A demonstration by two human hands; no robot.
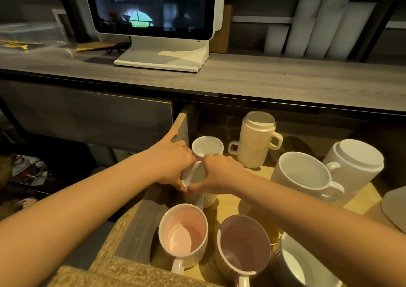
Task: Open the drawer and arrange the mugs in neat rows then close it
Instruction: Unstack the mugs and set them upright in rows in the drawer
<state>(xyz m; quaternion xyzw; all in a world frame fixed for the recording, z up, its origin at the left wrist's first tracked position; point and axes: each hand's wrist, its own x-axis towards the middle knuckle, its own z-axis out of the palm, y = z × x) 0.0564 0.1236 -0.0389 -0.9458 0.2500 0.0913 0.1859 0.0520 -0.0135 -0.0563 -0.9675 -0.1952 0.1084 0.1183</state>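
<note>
The drawer [131,225] stands pulled out under the counter with several mugs inside. My left hand [173,163] and my right hand [217,174] both grip a white ribbed mug [195,174] near the drawer's left wall; the hands cover most of it. Behind it stands a white mug [207,147]. Two cream ribbed mugs [256,139] are stacked at the back. At the front sit a pink-lined mug [183,234] and a mauve-lined mug [243,245]. A wide white mug [302,174] and an upside-down white mug [356,161] stand at the right.
A grey mug [294,264] sits at the drawer's front right corner. A grey round plate [395,207] shows at the right edge. On the wooden counter [263,78] above stands a white monitor [153,7], with white rolls [318,23] behind it on the right.
</note>
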